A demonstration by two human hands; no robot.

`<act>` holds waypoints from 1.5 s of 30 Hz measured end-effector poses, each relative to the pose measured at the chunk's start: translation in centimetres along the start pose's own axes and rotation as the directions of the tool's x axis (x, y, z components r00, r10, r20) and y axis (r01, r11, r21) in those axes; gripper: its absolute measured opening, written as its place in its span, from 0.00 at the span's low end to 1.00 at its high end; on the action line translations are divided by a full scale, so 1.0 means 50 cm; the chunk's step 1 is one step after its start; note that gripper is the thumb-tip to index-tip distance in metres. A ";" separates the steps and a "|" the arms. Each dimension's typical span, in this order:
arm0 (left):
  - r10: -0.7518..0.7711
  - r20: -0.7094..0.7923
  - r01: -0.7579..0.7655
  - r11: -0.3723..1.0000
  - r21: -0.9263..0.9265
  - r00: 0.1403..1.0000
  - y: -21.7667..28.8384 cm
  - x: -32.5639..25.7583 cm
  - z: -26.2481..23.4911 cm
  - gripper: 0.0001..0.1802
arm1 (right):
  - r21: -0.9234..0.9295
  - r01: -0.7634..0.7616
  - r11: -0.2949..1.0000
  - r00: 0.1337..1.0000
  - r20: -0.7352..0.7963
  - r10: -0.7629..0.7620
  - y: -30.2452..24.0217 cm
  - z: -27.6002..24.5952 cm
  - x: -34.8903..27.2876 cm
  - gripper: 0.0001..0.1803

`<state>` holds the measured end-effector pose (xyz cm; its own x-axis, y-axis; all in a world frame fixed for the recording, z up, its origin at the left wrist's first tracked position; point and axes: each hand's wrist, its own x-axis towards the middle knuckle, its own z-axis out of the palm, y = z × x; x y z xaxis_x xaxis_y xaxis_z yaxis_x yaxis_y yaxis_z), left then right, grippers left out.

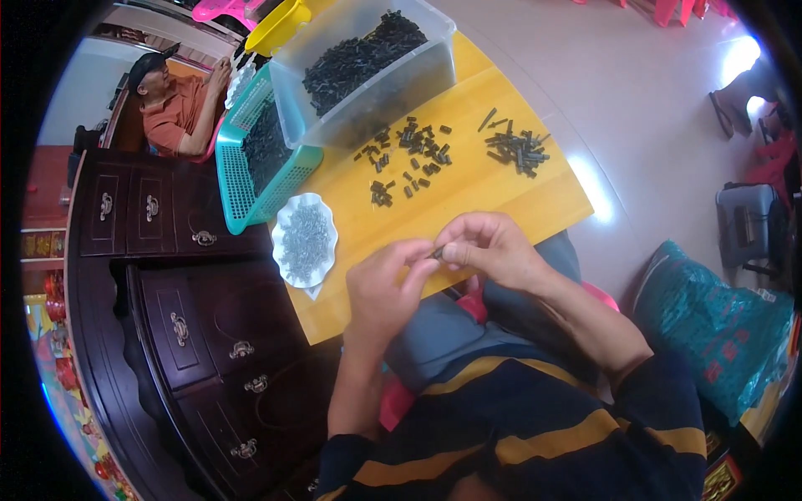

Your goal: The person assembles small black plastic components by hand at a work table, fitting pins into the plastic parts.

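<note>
Both my hands meet over the near edge of the yellow wooden table (368, 275). My left hand (388, 280) and my right hand (489, 250) pinch a small dark piece (437, 252) between their fingertips; its exact kind is too small to make out. Beyond my hands lie loose short black pieces (426, 150), scattered in the middle of the tabletop. A pile of longer dark pieces (520, 152) rests toward the right corner. Left of my left hand stands a white wavy-edged dish (279, 250) filled with small clear pieces (306, 240).
A clear plastic bin (409, 88) of black pieces and a teal basket (242, 200) stand at the table's far left. A dark drawer cabinet (192, 301) borders the left. Another person (180, 113) sits beyond it. A teal sack (710, 326) stands on the floor at right.
</note>
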<state>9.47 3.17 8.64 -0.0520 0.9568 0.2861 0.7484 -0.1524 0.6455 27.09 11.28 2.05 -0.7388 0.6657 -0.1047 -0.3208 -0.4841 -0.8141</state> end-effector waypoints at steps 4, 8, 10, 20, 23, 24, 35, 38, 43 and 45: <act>0.031 0.040 -0.033 0.999 0.042 0.999 0.010 0.000 -0.012 0.13 | -0.174 0.039 0.984 0.999 -0.013 -0.042 -0.003 0.008 -0.005 0.05; 0.029 0.072 -0.033 0.998 0.047 0.997 0.013 -0.002 -0.019 0.14 | -0.276 0.088 0.957 0.995 -0.014 -0.095 -0.012 0.013 -0.012 0.04; -0.070 0.081 0.075 0.995 -0.065 0.994 0.015 -0.005 -0.023 0.14 | -0.293 0.141 0.946 0.990 0.018 -0.141 -0.016 0.014 -0.012 0.04; -0.229 0.100 0.249 0.910 -0.330 0.968 -0.018 -0.029 -0.014 0.17 | -0.425 0.318 0.848 0.947 0.095 -0.307 -0.009 0.014 -0.010 0.05; -0.182 0.087 0.199 0.938 -0.283 0.979 -0.018 -0.030 -0.014 0.20 | -0.266 0.202 0.943 0.979 0.093 -0.184 -0.005 0.009 -0.009 0.05; -0.147 0.078 0.162 0.954 -0.253 0.986 -0.016 -0.030 -0.014 0.21 | -0.221 0.152 0.963 0.987 0.086 -0.136 -0.005 0.010 -0.011 0.06; 0.031 0.061 -0.022 0.988 -0.152 0.998 -0.011 -0.029 -0.004 0.26 | 0.211 -0.025 0.977 0.989 0.149 -0.007 0.009 0.005 -0.006 0.11; 0.090 0.032 -0.085 0.988 -0.132 0.995 -0.007 -0.029 0.003 0.28 | 0.279 -0.031 0.960 0.986 0.164 -0.016 0.009 0.006 -0.002 0.12; 0.132 0.024 -0.129 0.986 -0.109 0.991 0.001 -0.019 0.010 0.27 | 0.292 -0.036 0.956 0.985 0.173 -0.015 0.004 0.007 0.000 0.13; 0.099 -0.006 -0.099 0.989 -0.106 0.995 0.004 -0.025 0.013 0.25 | 0.307 -0.024 0.951 0.985 0.172 -0.031 0.010 0.002 0.000 0.12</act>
<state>10.13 2.11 7.94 0.0184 0.9354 0.3531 0.6757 -0.2719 0.6852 26.85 10.98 1.70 -0.8198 0.5723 0.0203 -0.4692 -0.6509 -0.5968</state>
